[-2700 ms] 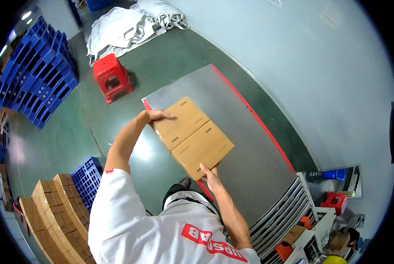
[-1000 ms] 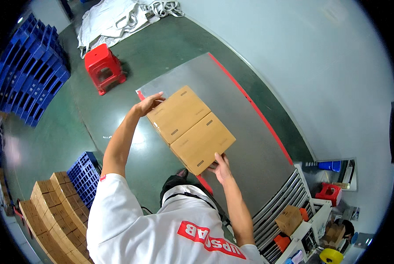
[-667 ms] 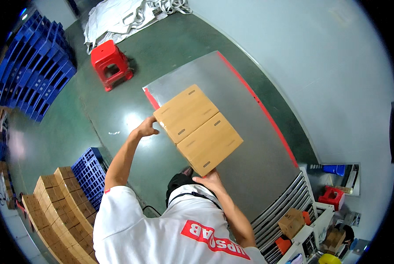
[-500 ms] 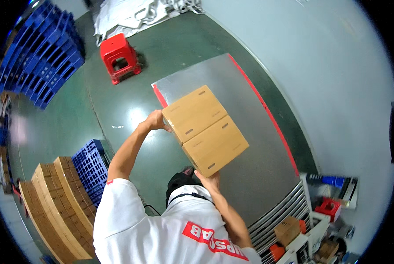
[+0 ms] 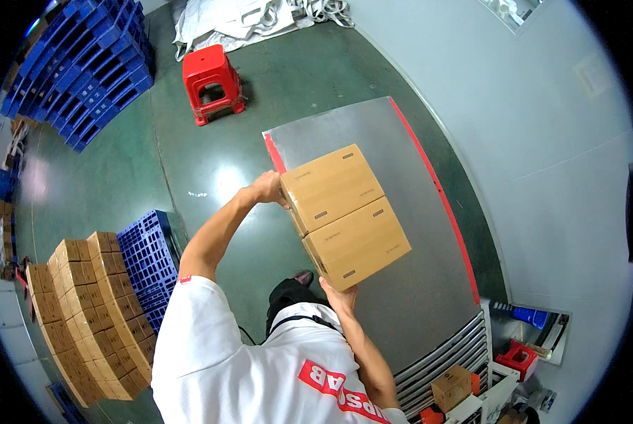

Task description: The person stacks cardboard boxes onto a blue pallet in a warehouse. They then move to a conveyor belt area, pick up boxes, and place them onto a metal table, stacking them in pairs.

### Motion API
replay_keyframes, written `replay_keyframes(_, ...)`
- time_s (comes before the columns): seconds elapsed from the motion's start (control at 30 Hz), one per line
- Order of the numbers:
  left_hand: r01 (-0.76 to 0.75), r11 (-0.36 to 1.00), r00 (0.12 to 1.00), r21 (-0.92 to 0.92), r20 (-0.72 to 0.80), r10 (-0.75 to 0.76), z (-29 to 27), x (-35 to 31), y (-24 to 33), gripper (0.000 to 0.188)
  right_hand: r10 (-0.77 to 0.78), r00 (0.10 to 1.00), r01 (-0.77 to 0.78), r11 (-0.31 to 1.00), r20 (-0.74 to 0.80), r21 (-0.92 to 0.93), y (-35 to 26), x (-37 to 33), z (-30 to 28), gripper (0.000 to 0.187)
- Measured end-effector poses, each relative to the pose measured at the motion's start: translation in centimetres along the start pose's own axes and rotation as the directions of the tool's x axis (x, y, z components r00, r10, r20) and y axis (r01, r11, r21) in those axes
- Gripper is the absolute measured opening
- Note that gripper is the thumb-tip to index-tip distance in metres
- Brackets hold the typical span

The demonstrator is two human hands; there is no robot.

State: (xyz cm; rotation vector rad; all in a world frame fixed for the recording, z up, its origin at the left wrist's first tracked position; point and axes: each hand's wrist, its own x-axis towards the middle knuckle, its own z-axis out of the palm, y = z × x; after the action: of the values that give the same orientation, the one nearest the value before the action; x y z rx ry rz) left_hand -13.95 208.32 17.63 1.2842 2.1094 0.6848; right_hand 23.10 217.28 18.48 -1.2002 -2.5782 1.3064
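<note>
Two brown cardboard boxes (image 5: 359,242) sit tight side by side, tops level, over the left part of a grey tabletop (image 5: 429,261) with red edge strips. Whether their undersides touch that surface is hidden. At the far box's left end is my left hand (image 5: 268,188), its fingers closed around the edge and partly out of sight behind it. My right hand (image 5: 339,297) presses on the near box's lower end, fingers curled beneath the carton. The pair is gripped between both hands.
Left, stacked cartons (image 5: 94,318) stand beside a blue plastic pallet (image 5: 149,258). A red stool (image 5: 212,81) and tall blue pallet stack (image 5: 90,71) are farther off. Metal rollers (image 5: 451,346) adjoin the table, with a small carton (image 5: 452,387) near them. A wall (image 5: 542,141) runs along the right.
The whole view has shifted, so the scene sits a little farther right. Both hands keep their hold on the two boxes, which stay in about the same place over the tabletop.
</note>
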Motion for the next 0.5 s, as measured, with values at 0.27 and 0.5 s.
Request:
replay_keyframes(0.27, -0.077, 0.996, 0.997, -0.036, -0.036, 0.075, 0.5, -0.1, -0.8, 0.057, -0.125, 0.986, 0.137, 0.984, 0.109, -0.115, 2.3, 0.0, -0.2, 0.044)
replay_keyframes(0.5, 0.137, 0.848, 0.98, -0.511, 0.193, -0.042, -1.7, 1.2, -6.6, 0.048, 0.143, 0.979, -0.204, 0.777, 0.148, 0.595, 4.9, 1.5, -4.3, 0.064)
